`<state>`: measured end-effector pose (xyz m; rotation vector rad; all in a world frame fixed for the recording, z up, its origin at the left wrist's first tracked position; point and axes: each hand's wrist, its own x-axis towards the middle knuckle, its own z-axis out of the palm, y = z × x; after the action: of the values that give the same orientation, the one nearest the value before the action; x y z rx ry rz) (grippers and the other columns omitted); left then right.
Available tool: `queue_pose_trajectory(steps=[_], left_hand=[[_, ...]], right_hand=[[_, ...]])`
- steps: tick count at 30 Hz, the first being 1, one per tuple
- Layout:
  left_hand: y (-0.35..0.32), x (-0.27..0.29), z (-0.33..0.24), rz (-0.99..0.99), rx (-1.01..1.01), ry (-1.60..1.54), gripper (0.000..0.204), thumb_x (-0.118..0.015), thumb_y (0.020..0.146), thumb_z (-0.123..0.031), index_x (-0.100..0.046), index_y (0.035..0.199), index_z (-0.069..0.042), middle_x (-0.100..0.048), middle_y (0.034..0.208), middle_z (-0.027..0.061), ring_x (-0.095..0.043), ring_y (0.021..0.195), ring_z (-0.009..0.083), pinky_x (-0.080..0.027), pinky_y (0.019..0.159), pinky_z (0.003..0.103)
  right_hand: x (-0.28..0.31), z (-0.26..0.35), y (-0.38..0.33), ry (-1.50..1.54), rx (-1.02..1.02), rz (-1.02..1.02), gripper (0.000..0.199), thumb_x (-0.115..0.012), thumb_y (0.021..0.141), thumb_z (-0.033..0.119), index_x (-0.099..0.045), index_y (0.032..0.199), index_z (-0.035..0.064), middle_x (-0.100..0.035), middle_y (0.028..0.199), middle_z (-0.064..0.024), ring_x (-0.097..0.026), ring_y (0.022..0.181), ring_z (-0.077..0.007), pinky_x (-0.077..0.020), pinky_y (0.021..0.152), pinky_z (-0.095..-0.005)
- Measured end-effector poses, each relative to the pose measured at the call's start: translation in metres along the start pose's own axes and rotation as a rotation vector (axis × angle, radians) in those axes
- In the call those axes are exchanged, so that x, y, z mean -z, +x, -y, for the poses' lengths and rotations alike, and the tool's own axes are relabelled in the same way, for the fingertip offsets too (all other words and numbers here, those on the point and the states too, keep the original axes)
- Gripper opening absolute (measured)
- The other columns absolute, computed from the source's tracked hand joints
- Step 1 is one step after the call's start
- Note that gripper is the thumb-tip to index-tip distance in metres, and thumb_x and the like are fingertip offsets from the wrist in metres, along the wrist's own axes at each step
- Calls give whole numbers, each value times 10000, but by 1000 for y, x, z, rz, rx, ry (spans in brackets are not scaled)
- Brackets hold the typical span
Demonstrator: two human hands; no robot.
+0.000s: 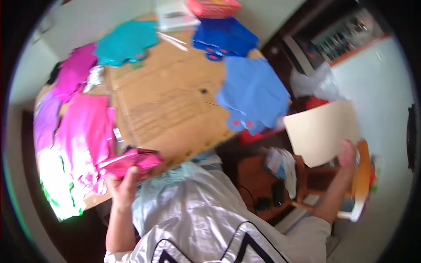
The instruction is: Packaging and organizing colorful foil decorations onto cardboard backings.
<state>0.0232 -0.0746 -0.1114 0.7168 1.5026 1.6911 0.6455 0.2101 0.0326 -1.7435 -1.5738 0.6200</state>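
Between the hands, well apart, a table (pixel 175 109) is seen; a soft pink bag (pixel 131 161) is pinched by the left hand (pixel 124 184), a stiff light card (pixel 322 131) gripped at its lower edge by the right hand (pixel 347 153).

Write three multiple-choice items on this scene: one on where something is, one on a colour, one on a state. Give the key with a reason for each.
1. Where does the light blue cloth lie?
A. On the table's right side
B. On the floor
C. On the chair

2. What colour is the bundle in the left hand?
A. Green
B. Pink
C. White

3. How does the right hand stand with the cream card sheet?
A. It grips the sheet, held up off the table
B. It presses the sheet flat on the table
C. It is apart from the sheet

Key:
1 A, the cloth rests on the cardboard-covered table at its right edge.
2 B, the folded bundle in the fingers is bright pink.
3 A, the fingers close on the sheet's lower corner, out past the table's edge.
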Motion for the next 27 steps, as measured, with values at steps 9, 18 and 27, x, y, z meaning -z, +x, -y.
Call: queue_pose_trajectory(steps=[9,18,27], left_hand=[[-13,-16,-33,116,-87,-147,133,-661,929,-26,-693,1037,45,-719,881,82,-669,773,127,-548,704,269],[-19,6,-39,20,-88,-115,101,-673,921,-29,-707,982,43,-722,885,93,-683,766,146,-557,686,279],[-10,14,-46,81,-22,-207,141,-661,921,-14,-700,1048,33,-727,953,117,-708,849,176,-608,751,326]], right_hand=[[-282,202,4,768,144,1084,473,-607,809,26,-546,1269,-66,-631,1211,-111,-612,1108,-211,-488,951,-344],[-342,296,-11,543,893,701,359,-561,877,42,-562,1223,-55,-666,1060,-96,-624,932,-149,-492,827,-300],[-388,266,-114,-526,1762,466,356,-634,819,142,-613,1122,-45,-670,1039,-208,-687,889,-269,-544,680,-353]])
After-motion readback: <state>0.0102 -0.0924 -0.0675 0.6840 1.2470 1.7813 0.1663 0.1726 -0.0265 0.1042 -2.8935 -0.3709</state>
